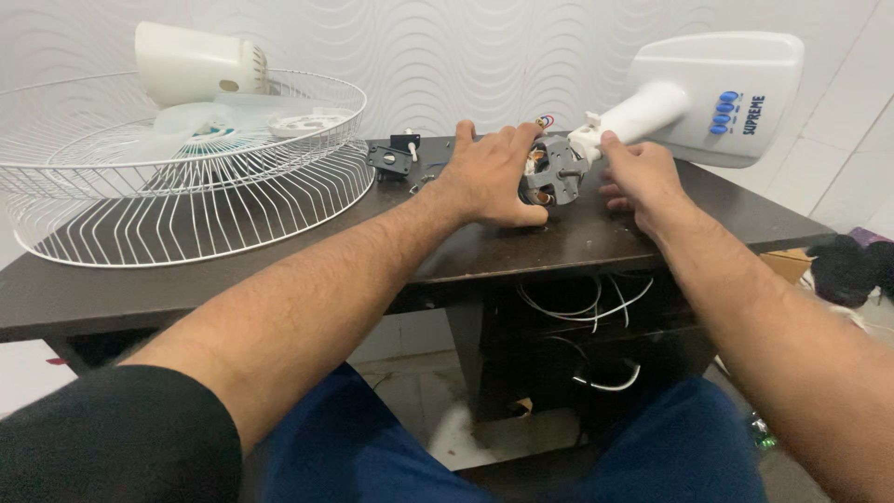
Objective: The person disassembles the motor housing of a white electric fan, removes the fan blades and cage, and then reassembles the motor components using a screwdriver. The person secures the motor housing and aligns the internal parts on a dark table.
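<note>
Motor sits mid-counter, your left hand wrapped around its side, fingers closed on it. Right hand pinches the white fan neck. Likely heavy, rigid metal; grip the housing, avoid the wires.

both hands forward, fingers curled

Views: one, head-worn. Position: above and behind the person's forearms, at seated height. Direction: forward and downward, across a dark table toward a white wave-patterned wall. Range: close; both arms run in from the bottom edge, with the left hand and right hand near frame centre. Lower frame: lap and floor under the table. Shared coverage: not applicable, single view.
</note>
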